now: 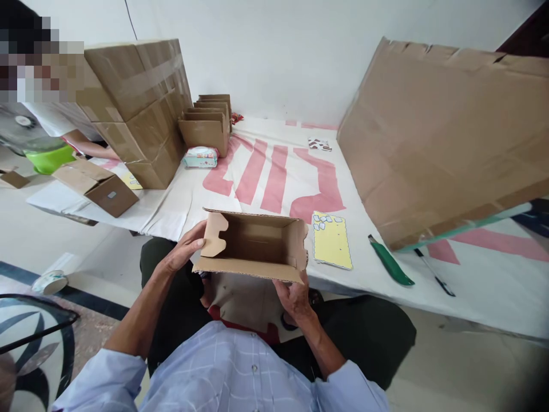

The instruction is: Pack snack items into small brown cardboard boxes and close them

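Observation:
An open cardboard box [257, 237] is held over my lap at the table's front edge, its opening facing up toward me and its inside bare. My left hand [187, 247] grips the box's left end, the thumb resting on a notched flap. At the lower right corner, my right hand [293, 294] holds the box from below, its fingers partly hidden under the cardboard. Just right of the box lies a yellow card sheet [333, 240] with small pale shapes at its top.
A green-handled knife [391, 262] and a pen [434, 272] lie at the right, below a large leaning cardboard panel [446, 137]. Opened boxes [205, 129], a tissue pack [201, 157] and stacked cartons [137, 109] stand left. A person's arm [92, 146] reaches behind the cartons, near another box [112, 194].

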Motion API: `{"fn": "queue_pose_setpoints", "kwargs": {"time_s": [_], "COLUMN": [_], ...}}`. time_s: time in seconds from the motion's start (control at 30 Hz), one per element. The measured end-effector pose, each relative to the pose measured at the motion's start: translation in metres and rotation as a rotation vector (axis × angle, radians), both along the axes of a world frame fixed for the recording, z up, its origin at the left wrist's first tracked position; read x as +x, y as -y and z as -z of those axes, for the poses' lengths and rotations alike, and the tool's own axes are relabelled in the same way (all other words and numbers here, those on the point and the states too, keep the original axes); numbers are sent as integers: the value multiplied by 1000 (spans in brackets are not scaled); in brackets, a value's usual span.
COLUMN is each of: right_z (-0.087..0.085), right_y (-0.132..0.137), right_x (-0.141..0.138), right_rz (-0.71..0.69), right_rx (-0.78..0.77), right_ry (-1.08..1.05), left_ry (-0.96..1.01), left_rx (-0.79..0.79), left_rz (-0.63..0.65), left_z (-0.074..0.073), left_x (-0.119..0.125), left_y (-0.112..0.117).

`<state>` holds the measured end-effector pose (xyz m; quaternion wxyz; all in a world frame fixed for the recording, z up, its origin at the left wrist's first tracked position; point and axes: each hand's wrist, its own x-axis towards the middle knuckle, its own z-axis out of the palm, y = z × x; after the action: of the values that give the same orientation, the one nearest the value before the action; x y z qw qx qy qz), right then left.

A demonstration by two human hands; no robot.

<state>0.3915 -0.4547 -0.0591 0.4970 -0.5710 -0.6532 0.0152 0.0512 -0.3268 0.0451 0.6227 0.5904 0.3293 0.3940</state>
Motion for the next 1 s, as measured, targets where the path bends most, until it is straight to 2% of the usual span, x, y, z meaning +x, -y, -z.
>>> {"fn": "queue_pose_setpoints", "kwargs": {"time_s": [0.1,0.27,0.33,0.43,0.53,0.63,0.7,0.83,0.9,1.0], "right_z": [0,-6,-11,-25,-50,-88,-115,-160,-174,-186], "right_y": [0,0,-2,-6,-8,-12,-17,-36,-45,-52], "right_x": [-5,-12,-12,-9,-5,-3,-1,8,14,21], "right_rz": [-20,18,19,-7,7,28,-26,-183,-221,-243], "right_rx": [80,-30,-69,-89,14,176,207,50,-49,-139], "right_ry": [36,22,4,-15,-6,97,229,452,520,603], "left_ry": [-23,-91,-118,-243,-370,-449,-527,-617,-610,-618], "left_rx": [-5,78,179,425,591,667,678,650,642,633], "left_rz": [-7,-112,-198,-278,-157,10,53,125,182,214], "left_z": [3,5,1,-11,-28,-45,-54,-65,-66,-69], "left_x": [-5,-4,0,5,7,10,12,24,31,37], "left_y": [6,12,14,15,5,-13,-26,-44,-47,-48]}}
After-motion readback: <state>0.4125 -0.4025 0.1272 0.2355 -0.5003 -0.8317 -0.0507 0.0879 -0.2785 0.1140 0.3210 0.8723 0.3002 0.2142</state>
